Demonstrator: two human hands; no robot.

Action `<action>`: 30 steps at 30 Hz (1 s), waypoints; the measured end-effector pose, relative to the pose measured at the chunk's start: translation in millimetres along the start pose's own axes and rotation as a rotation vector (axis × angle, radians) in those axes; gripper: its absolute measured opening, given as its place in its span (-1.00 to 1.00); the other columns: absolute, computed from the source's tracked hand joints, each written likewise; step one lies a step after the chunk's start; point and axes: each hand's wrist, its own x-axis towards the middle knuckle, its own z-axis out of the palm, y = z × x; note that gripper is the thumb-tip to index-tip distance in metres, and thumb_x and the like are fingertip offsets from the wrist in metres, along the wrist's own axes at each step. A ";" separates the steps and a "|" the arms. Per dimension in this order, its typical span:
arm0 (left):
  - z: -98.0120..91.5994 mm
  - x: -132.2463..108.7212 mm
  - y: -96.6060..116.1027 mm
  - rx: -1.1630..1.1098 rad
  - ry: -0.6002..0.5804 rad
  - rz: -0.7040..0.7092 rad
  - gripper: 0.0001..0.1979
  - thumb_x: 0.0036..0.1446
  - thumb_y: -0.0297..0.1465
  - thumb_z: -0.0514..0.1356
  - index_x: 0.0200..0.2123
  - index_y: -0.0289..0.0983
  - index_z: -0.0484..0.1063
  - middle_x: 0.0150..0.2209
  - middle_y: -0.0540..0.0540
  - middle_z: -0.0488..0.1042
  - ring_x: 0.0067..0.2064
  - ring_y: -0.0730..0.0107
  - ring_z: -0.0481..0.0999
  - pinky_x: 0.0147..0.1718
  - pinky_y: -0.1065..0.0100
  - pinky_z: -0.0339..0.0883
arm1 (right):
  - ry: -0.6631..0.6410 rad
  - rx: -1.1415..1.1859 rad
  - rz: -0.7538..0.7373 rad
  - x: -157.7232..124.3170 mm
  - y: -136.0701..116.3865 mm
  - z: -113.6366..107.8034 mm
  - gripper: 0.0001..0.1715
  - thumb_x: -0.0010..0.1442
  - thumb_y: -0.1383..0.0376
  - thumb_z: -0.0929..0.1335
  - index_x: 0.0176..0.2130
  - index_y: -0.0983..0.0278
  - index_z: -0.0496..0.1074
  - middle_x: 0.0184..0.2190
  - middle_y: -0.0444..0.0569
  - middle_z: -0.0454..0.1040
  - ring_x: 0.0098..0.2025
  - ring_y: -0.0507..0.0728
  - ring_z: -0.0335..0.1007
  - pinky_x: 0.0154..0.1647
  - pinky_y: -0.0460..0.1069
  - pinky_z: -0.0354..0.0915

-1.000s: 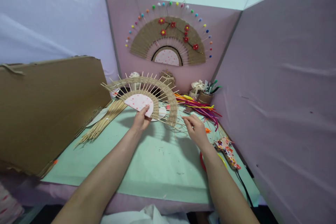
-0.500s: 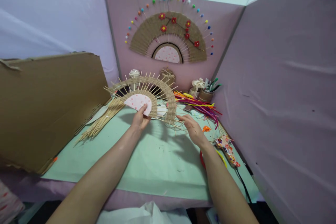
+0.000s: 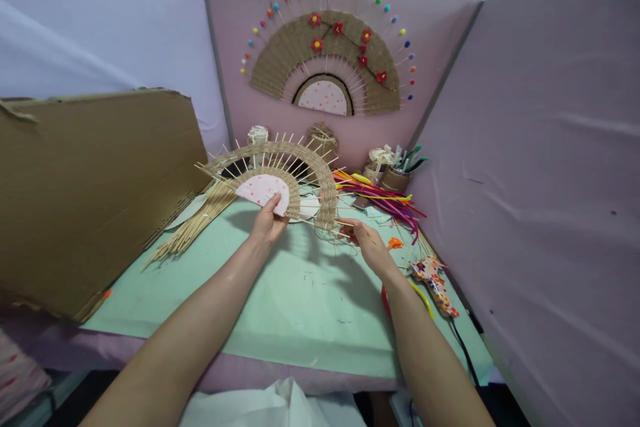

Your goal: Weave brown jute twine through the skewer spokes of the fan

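Note:
In the head view, a half-round woven fan (image 3: 327, 190) of thin sticks and brown twine is held up, tilted, over the table. My left hand (image 3: 269, 221) grips its lower middle, thumb on the pink dotted half-circle (image 3: 260, 189) and fingers underneath. At the fan's right end, my right hand (image 3: 367, 243) has its fingers closed by the stick tips, on what looks like the loose twine (image 3: 333, 235) looping there. The exact pinch is too small to see clearly.
A finished fan (image 3: 280, 53) with red flowers hangs on the back wall. A cardboard sheet (image 3: 100, 200) and a stick bundle (image 3: 200, 221) are at left. Colourful pipe cleaners (image 3: 385, 203), a pen jar (image 3: 396, 177) and a patterned glue gun (image 3: 435, 283) with cord are at right.
My right hand's fingers have drawn in and closed near the fan's right end. The left hand keeps its hold. The camera view has shifted slightly.

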 end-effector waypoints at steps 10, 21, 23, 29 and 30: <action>-2.1 3.3 -0.4 -0.007 0.029 0.058 -0.79 0.04 -0.62 0.15 -0.23 -0.32 0.44 -0.36 -0.06 0.58 -0.35 0.46 0.55 -0.24 0.41 0.43 | -0.042 0.072 0.176 1.8 -0.8 5.0 -0.21 0.21 -0.13 0.01 -0.13 0.37 0.45 -0.37 0.03 0.48 -0.47 0.05 0.24 -0.49 -0.06 0.14; -4.2 5.3 -0.8 0.071 0.008 0.186 -0.78 -0.01 -0.62 0.21 -0.27 -0.27 0.46 -0.29 -0.04 0.58 -0.29 0.44 0.55 -0.21 0.38 0.43 | 0.276 -0.490 -0.132 -2.7 -2.3 11.0 -0.65 0.19 0.16 0.23 -0.16 0.28 0.45 -0.33 0.01 0.45 -0.38 0.07 0.32 -0.29 -0.03 0.21; -2.7 3.3 -0.7 0.075 0.006 0.195 -0.77 -0.01 -0.62 0.21 -0.27 -0.25 0.46 -0.28 -0.03 0.58 -0.27 0.44 0.55 -0.19 0.38 0.42 | 0.324 -0.449 -0.062 -1.4 2.2 11.5 -0.62 0.16 0.17 0.24 -0.10 0.30 0.42 -0.38 -0.02 0.47 -0.45 0.06 0.31 -0.35 -0.03 0.21; -0.3 1.1 0.1 0.054 -0.005 0.212 -0.76 -0.03 -0.60 0.24 -0.25 -0.26 0.46 -0.23 -0.06 0.57 -0.20 0.41 0.55 -0.13 0.34 0.39 | 0.311 -0.332 0.076 0.6 5.7 13.9 -0.63 0.06 0.13 0.28 -0.27 0.31 0.51 -0.45 0.00 0.51 -0.46 0.09 0.34 -0.40 -0.03 0.23; -0.6 1.4 0.2 0.052 -0.007 0.212 -0.76 -0.03 -0.60 0.23 -0.25 -0.27 0.46 -0.23 -0.06 0.57 -0.20 0.41 0.54 -0.13 0.34 0.39 | 0.295 -0.312 0.073 0.4 4.2 14.8 -0.63 0.05 0.13 0.28 -0.28 0.31 0.52 -0.43 0.02 0.52 -0.44 0.10 0.35 -0.39 -0.02 0.24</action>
